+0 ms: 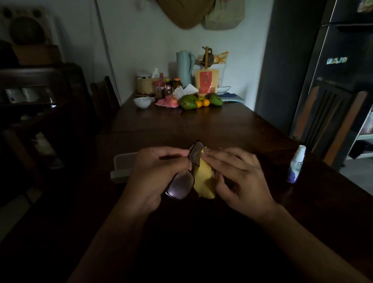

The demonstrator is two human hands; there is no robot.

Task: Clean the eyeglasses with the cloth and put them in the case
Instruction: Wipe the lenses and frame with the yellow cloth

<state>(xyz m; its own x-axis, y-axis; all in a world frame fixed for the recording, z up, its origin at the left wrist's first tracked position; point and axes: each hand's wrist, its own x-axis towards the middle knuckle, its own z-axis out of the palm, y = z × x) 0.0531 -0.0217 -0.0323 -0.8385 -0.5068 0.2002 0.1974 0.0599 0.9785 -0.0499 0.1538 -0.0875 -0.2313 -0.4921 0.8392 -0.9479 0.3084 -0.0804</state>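
Observation:
Dark-framed eyeglasses [182,186] are held upright above the dark wooden table [223,126], one lens above the other. My left hand [153,177] grips them at the frame's left side. A yellow cloth [203,183] is pinched in my right hand [237,173], pressed against the upper lens from the right. An open pale case [123,166] lies on the table just left of my left hand, partly hidden by it.
A small spray bottle [296,164] stands at the right near the table edge. The far end holds a white bowl [142,102], mangoes and oranges [198,101], jars and a jug [185,67]. Chairs stand on both sides; a dark fridge [338,46] is at the right.

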